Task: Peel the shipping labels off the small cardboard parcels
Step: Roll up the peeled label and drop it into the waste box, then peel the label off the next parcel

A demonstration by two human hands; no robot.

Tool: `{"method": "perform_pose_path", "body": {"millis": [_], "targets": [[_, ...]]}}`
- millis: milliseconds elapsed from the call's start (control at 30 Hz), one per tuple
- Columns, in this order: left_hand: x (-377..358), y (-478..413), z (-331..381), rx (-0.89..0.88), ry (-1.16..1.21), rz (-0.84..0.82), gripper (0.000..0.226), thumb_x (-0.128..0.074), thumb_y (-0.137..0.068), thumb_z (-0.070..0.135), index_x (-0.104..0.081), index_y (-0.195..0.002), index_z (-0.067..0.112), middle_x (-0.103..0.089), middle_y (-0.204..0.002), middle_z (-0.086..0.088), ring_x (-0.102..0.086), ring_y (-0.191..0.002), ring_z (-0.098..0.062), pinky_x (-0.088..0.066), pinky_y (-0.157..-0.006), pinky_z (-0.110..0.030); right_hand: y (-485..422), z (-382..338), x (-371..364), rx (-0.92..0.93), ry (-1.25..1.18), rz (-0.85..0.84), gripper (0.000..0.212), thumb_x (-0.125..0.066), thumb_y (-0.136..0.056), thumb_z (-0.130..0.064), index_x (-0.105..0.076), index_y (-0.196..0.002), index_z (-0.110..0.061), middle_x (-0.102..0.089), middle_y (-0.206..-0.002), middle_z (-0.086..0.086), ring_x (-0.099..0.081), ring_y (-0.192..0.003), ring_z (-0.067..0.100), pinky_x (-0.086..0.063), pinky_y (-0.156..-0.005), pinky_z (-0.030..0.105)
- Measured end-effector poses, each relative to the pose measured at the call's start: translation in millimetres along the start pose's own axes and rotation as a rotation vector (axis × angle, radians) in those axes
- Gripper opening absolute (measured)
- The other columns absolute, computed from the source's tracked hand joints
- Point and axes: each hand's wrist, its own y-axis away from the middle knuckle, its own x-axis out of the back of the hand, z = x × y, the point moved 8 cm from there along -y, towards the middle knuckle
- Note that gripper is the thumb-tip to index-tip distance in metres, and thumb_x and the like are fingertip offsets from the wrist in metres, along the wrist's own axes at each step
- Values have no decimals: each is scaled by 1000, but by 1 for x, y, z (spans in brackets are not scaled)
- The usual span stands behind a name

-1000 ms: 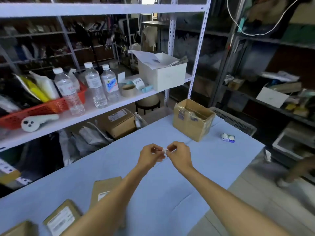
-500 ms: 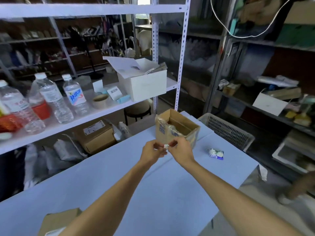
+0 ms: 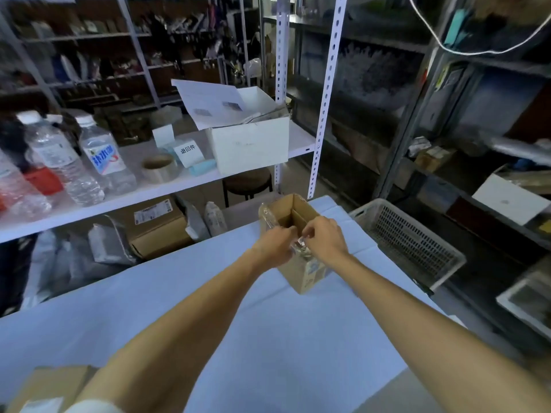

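Both my hands meet in front of an open brown cardboard box [image 3: 307, 272] that stands at the far end of the light blue table [image 3: 268, 338]. My left hand [image 3: 275, 247] and my right hand [image 3: 323, 238] pinch a small crumpled white scrap [image 3: 300, 242] between their fingertips, level with the box's near rim. The scrap is tiny and mostly hidden by fingers. Clear tape hangs on the box's left edge. A small parcel [image 3: 44, 389] with a white label lies at the table's near left corner, partly behind my left arm.
A white plastic basket [image 3: 411, 242] stands beside the table on the right. Behind the table a white shelf [image 3: 149, 192] carries water bottles [image 3: 101, 159], a tape roll [image 3: 159, 168] and a white carton [image 3: 250, 147]. Boxes and bags lie under that shelf.
My view has turned right and drawn nearer the box. Both hands, still pinching the scrap, have moved forward from over the open table to the box's rim.
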Motion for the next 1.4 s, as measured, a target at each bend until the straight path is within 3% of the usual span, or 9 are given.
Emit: {"method": "perform_pose_path", "body": {"millis": [133,300,533,767,867,967,1067,1233,1400], "targets": [[11,-21,0,45,-170,-72,29,-53,-88,8,-59,-116,8,-65,-116,-14,-61,-108,-35,-44,-74,-34,-24,-6,0,126,159,-75,22,-50,-88,-2,-68,-99,-8,-63,-111,14,-57,-107,34,-46,-81,37],[21,-34,6,84,-184,-78,35,-55,-86,9,-61,-121,8,-65,-118,-12,-60,-109,-32,-51,-85,-38,-45,-1,7,123,191,-82,28,-43,-89,2,-67,-103,0,-63,-108,21,-59,-101,40,-50,-82,45],[22,-39,1,97,-208,-61,34,-56,-87,10,-59,-121,8,-64,-116,-12,-61,-107,-31,-50,-80,-36,-58,2,8,147,197,-84,34,-39,-85,4,-68,-101,-2,-65,-105,19,-60,-95,39,-54,-83,49],[31,-22,-15,163,-196,-24,31,-51,-90,7,-58,-121,8,-59,-121,-13,-58,-108,-32,-44,-77,-35,-45,-21,-4,224,178,-115,28,-40,-86,0,-68,-84,-3,-66,-91,16,-60,-80,34,-53,-68,44],[35,-5,-33,208,-181,-10,39,-51,-89,7,-54,-127,10,-56,-127,-12,-57,-111,-34,-45,-78,-37,-34,-52,-24,340,169,-192,24,-43,-93,-8,-68,-90,-7,-65,-86,7,-60,-79,26,-43,-63,34],[40,30,-70,300,-112,19,39,-51,-88,8,-55,-126,13,-60,-126,-10,-58,-112,-33,-49,-82,-39,-18,-98,-57,467,156,-301,18,-47,-94,-10,-64,-101,-12,-68,-102,10,-64,-95,29,-44,-70,32],[42,86,-119,450,-2,60,37,-52,-88,7,-55,-125,12,-59,-126,-11,-57,-113,-31,-48,-83,-38,1,-144,-96,519,178,-372,29,-47,-95,-11,-65,-117,-6,-65,-123,13,-58,-115,32,-49,-92,39],[34,204,-198,703,195,158,36,-51,-88,9,-57,-122,16,-56,-130,-6,-53,-117,-26,-41,-82,-31,64,-226,-161,684,288,-470,32,-37,-96,-10,-62,-116,-5,-64,-116,17,-59,-106,37,-51,-83,41],[41,307,-256,803,196,229,35,-50,-85,7,-60,-118,14,-59,-126,-7,-53,-116,-27,-39,-79,-31,138,-320,-208,849,291,-514,34,-42,-98,-16,-57,-125,-4,-57,-132,15,-54,-119,32,-47,-97,43]]}}
